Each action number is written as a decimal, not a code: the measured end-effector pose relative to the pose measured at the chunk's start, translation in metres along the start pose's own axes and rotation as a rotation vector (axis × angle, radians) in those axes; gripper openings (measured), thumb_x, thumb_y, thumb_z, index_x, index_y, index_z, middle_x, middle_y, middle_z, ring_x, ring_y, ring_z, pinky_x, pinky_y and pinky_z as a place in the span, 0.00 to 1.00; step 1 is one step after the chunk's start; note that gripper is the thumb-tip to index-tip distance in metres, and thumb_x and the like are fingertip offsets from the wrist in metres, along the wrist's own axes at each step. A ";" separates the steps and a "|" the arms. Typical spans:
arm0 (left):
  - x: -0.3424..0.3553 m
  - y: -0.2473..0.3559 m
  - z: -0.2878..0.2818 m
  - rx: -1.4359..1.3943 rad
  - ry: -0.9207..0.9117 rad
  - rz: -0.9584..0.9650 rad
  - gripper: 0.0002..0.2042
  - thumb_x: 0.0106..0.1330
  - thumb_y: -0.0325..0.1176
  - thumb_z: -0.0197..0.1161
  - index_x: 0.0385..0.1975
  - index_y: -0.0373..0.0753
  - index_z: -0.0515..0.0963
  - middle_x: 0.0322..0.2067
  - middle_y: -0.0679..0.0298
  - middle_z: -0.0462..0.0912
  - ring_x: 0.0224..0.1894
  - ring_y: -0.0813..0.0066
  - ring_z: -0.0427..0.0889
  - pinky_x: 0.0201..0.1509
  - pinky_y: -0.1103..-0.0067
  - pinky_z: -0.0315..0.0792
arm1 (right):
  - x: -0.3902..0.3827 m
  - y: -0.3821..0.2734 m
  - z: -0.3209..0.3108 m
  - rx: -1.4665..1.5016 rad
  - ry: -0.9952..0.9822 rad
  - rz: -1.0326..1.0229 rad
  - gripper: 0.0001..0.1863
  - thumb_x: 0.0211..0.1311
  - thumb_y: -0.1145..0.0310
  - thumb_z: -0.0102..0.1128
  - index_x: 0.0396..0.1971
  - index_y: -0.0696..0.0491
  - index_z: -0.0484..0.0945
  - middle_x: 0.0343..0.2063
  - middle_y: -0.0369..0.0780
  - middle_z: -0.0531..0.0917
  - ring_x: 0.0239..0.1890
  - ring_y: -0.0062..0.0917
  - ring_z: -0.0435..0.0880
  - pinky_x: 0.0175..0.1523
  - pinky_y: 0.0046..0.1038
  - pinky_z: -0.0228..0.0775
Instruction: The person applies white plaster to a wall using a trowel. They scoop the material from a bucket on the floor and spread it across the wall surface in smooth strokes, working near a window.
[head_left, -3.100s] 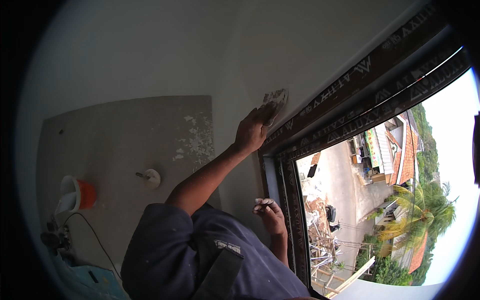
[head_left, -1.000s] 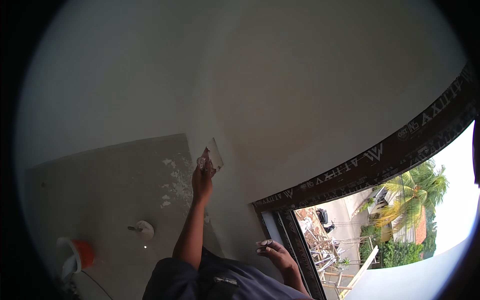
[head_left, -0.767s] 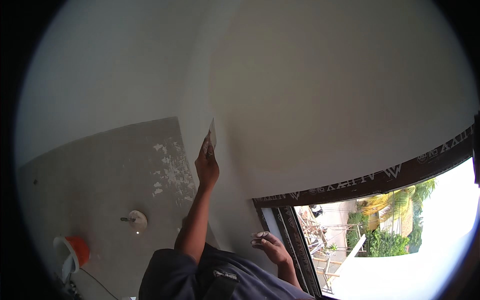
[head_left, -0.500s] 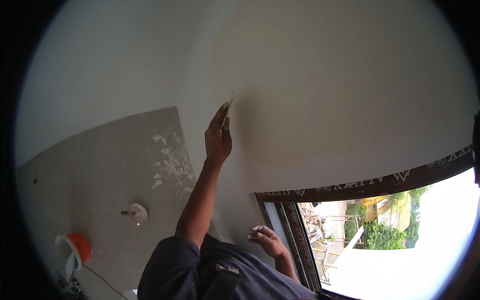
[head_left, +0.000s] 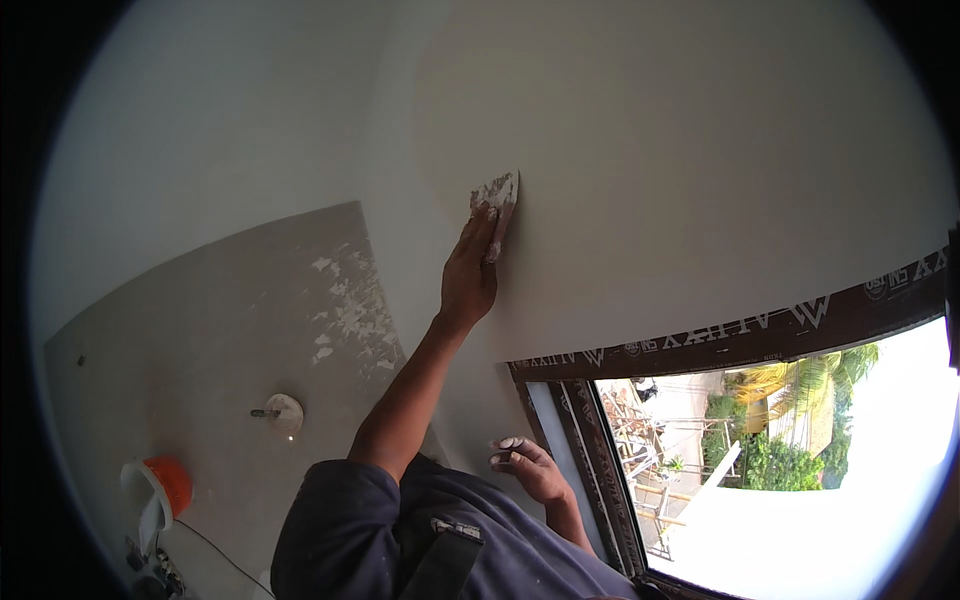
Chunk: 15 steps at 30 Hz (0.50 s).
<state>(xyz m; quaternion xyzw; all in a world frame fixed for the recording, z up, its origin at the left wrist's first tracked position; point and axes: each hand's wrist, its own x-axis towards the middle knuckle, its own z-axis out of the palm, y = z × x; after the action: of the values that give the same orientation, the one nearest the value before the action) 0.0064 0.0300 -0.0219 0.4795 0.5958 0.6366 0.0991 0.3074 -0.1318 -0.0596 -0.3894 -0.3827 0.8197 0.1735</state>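
A flat, broad-bladed scraper crusted with whitish residue (head_left: 493, 188) is grasped in the left hand (head_left: 470, 280), fingers laid along its back, and is held up at the smooth, pale plastered surface (head_left: 640, 200); its right edge appears to be in contact, the blade tilted. The right hand (head_left: 535, 470), white-smeared at the fingertips, is kept half-curled and relaxed beside the dark window frame wrapped in brown printed film (head_left: 720, 345), with nothing visibly gripped.

For an even stroke, the whole edge is best kept seated at a shallow, constant angle, with pressure spread by the extended fingers so that no corner is dug in. The caked blade is probably best wiped often, since dried crumbs could score the finish. Near the film-wrapped frame, lighter pressure seems advisable.
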 end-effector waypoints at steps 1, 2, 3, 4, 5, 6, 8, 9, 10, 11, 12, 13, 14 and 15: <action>-0.011 0.000 0.002 0.011 -0.013 -0.005 0.28 0.61 0.16 0.47 0.65 0.38 0.63 0.67 0.51 0.61 0.69 0.51 0.61 0.70 0.64 0.63 | 0.002 0.003 -0.003 0.003 -0.004 0.009 0.14 0.70 0.65 0.56 0.51 0.54 0.73 0.54 0.41 0.76 0.52 0.27 0.78 0.59 0.33 0.69; -0.025 0.000 0.004 0.021 -0.026 -0.010 0.28 0.62 0.16 0.47 0.65 0.38 0.64 0.67 0.51 0.61 0.69 0.51 0.61 0.69 0.64 0.63 | 0.002 0.007 -0.006 0.005 -0.008 0.008 0.14 0.70 0.65 0.56 0.51 0.53 0.73 0.55 0.41 0.76 0.52 0.27 0.78 0.59 0.33 0.69; -0.037 -0.001 0.006 0.018 -0.036 -0.016 0.27 0.63 0.16 0.47 0.65 0.37 0.64 0.67 0.50 0.62 0.68 0.51 0.61 0.69 0.64 0.63 | 0.003 0.011 -0.010 0.010 -0.013 0.003 0.14 0.69 0.65 0.56 0.51 0.53 0.73 0.55 0.41 0.76 0.52 0.26 0.78 0.59 0.33 0.69; -0.051 -0.002 0.009 0.017 -0.045 -0.025 0.27 0.63 0.17 0.48 0.65 0.37 0.64 0.66 0.50 0.62 0.68 0.50 0.62 0.69 0.63 0.63 | 0.004 0.014 -0.014 0.017 -0.026 0.010 0.14 0.69 0.65 0.56 0.50 0.53 0.73 0.55 0.41 0.76 0.52 0.26 0.78 0.59 0.33 0.69; -0.063 -0.004 0.011 0.019 -0.054 -0.032 0.26 0.64 0.17 0.48 0.65 0.37 0.64 0.66 0.49 0.62 0.68 0.50 0.62 0.69 0.63 0.64 | 0.007 0.018 -0.019 0.028 -0.044 0.010 0.14 0.69 0.65 0.56 0.50 0.53 0.73 0.55 0.41 0.76 0.52 0.26 0.78 0.59 0.33 0.69; -0.075 -0.006 0.014 0.025 -0.057 -0.012 0.26 0.65 0.18 0.48 0.65 0.37 0.64 0.65 0.49 0.63 0.68 0.50 0.63 0.69 0.63 0.64 | 0.009 0.021 -0.023 0.039 -0.062 0.009 0.14 0.69 0.65 0.56 0.50 0.53 0.73 0.55 0.41 0.75 0.52 0.26 0.78 0.59 0.33 0.69; -0.100 -0.011 0.019 0.041 -0.058 0.032 0.24 0.66 0.20 0.48 0.65 0.37 0.64 0.64 0.47 0.64 0.67 0.49 0.64 0.68 0.64 0.65 | 0.012 0.027 -0.031 0.026 -0.085 0.006 0.13 0.69 0.67 0.55 0.50 0.53 0.73 0.55 0.43 0.76 0.51 0.28 0.79 0.59 0.35 0.70; -0.119 -0.015 0.018 0.052 -0.084 0.045 0.23 0.68 0.22 0.48 0.64 0.36 0.64 0.64 0.47 0.65 0.66 0.50 0.65 0.67 0.64 0.65 | 0.014 0.031 -0.036 0.016 -0.100 0.000 0.13 0.70 0.68 0.54 0.50 0.54 0.73 0.55 0.43 0.76 0.51 0.29 0.79 0.59 0.37 0.71; -0.134 -0.019 0.013 0.067 -0.106 0.060 0.22 0.69 0.23 0.47 0.64 0.36 0.64 0.63 0.47 0.67 0.66 0.50 0.66 0.67 0.65 0.66 | 0.015 0.033 -0.040 0.017 -0.107 0.009 0.13 0.70 0.67 0.54 0.50 0.54 0.74 0.55 0.43 0.76 0.51 0.29 0.79 0.58 0.37 0.71; -0.143 -0.027 0.008 0.088 -0.119 0.072 0.21 0.71 0.25 0.46 0.64 0.36 0.64 0.62 0.47 0.68 0.65 0.51 0.68 0.66 0.65 0.67 | 0.016 0.035 -0.044 0.016 -0.120 0.013 0.13 0.70 0.67 0.55 0.50 0.54 0.74 0.55 0.43 0.76 0.51 0.28 0.79 0.58 0.36 0.71; -0.148 -0.035 0.002 0.044 -0.048 -0.048 0.21 0.72 0.27 0.46 0.64 0.36 0.64 0.61 0.47 0.69 0.64 0.52 0.69 0.65 0.66 0.68 | 0.017 0.037 -0.046 0.017 -0.128 0.015 0.13 0.69 0.67 0.55 0.50 0.54 0.74 0.56 0.43 0.75 0.51 0.28 0.79 0.58 0.36 0.71; -0.148 -0.047 -0.008 0.004 0.019 -0.173 0.21 0.73 0.29 0.46 0.64 0.36 0.64 0.60 0.48 0.71 0.62 0.53 0.71 0.64 0.66 0.68 | 0.017 0.038 -0.049 0.059 -0.148 0.042 0.13 0.69 0.66 0.56 0.51 0.54 0.74 0.55 0.41 0.76 0.51 0.26 0.78 0.59 0.33 0.70; -0.145 -0.058 -0.021 -0.043 0.070 -0.301 0.21 0.73 0.32 0.46 0.65 0.36 0.64 0.58 0.48 0.73 0.61 0.54 0.73 0.63 0.67 0.69 | 0.019 0.038 -0.050 0.036 -0.167 0.033 0.13 0.69 0.66 0.56 0.50 0.54 0.74 0.55 0.41 0.76 0.51 0.27 0.78 0.59 0.33 0.70; -0.135 -0.071 -0.032 -0.146 0.086 -0.460 0.20 0.73 0.33 0.47 0.63 0.35 0.65 0.56 0.50 0.75 0.59 0.56 0.75 0.61 0.68 0.70 | 0.017 0.037 -0.049 0.023 -0.165 0.026 0.13 0.69 0.66 0.56 0.50 0.54 0.74 0.55 0.42 0.76 0.51 0.27 0.78 0.59 0.33 0.70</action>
<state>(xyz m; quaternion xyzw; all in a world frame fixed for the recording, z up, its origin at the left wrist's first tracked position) 0.0211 -0.0663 -0.1438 0.2955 0.6453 0.6585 0.2504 0.3350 -0.1214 -0.1167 -0.3234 -0.3812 0.8555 0.1350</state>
